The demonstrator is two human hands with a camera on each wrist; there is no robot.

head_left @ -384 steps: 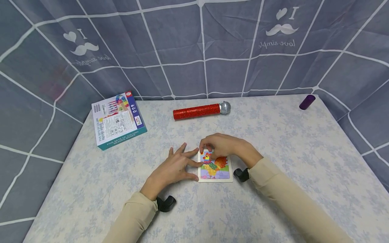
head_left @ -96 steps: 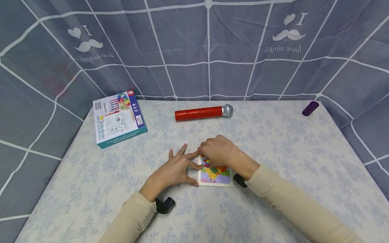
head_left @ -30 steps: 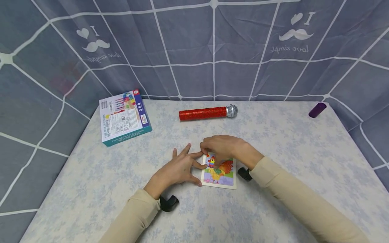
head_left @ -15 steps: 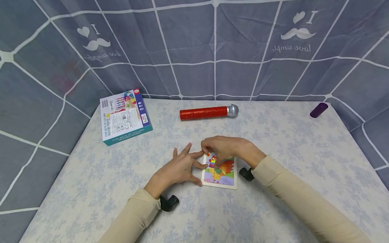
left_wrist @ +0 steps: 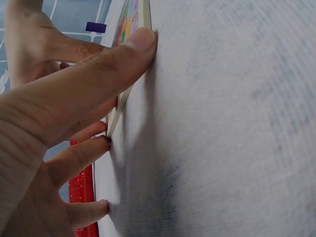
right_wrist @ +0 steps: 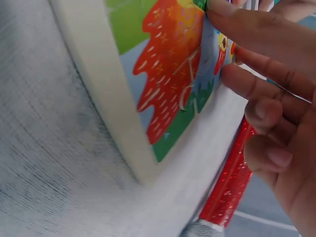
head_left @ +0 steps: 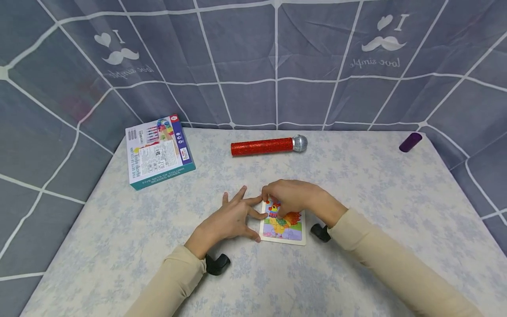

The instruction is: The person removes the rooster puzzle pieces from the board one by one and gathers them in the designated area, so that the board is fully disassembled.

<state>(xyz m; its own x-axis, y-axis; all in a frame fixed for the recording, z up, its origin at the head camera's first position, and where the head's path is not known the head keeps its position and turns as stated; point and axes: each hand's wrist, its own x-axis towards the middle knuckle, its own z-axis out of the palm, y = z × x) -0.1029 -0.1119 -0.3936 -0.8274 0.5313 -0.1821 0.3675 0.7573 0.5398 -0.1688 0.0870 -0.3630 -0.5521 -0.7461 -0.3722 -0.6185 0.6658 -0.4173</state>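
Note:
A small chicken jigsaw puzzle [head_left: 291, 233] in a pale tray [head_left: 283, 241] lies on the table in the head view. My left hand [head_left: 227, 222] spreads its fingers along the tray's left side. In the left wrist view its thumb [left_wrist: 140, 39] presses the tray's edge near the table. From above, my right hand [head_left: 297, 193] curls over the upper part of the picture. Its thumb [right_wrist: 256, 29] is on the chicken's neck and its other fingertips are at the far edge, pinching a puzzle piece [right_wrist: 210, 52] between them. The hand partly hides that piece from above.
Behind the puzzle lies a red glittery toy microphone [head_left: 263, 146]. A boxed bead set [head_left: 158, 154] sits at the back left, and a purple cylinder [head_left: 410, 142] at the back right. A grey curtain [head_left: 253, 101] hangs behind the table.
The tray has turned slightly clockwise since the oldest frames. My right hand covered more of the picture about three seconds ago; now its thumb shows again. My left hand keeps its place.

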